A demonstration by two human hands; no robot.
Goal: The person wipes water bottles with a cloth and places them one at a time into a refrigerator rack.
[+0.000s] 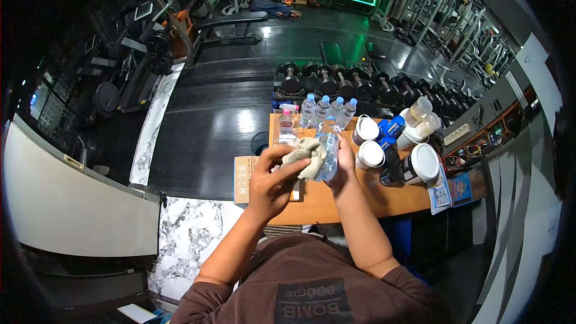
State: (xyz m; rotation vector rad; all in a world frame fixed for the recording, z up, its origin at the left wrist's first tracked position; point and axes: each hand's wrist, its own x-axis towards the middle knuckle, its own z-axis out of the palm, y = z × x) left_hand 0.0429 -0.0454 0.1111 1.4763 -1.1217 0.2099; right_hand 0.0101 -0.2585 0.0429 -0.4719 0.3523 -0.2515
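Note:
A light beige cloth [307,155] is bunched in my left hand [271,181], its fingers closed around it. The cloth presses against the side of a clear plastic water bottle [327,155] with a blue cap. My right hand [344,165] grips that bottle from its right side, holding it nearly upright over the wooden table [342,204]. Just beyond stand several more water bottles [322,109] with blue caps. A spray bottle [287,121] with a pink and white nozzle stands to their left. The cloth hides part of the held bottle.
White-lidded tubs [420,163], smaller jars [370,155] and blue packages [391,131] crowd the table's right side. A cardboard box [242,179] sits at its left edge. Behind the table is a rack of dumbbells [360,84]. Farther back, a person [270,6] lies on the floor.

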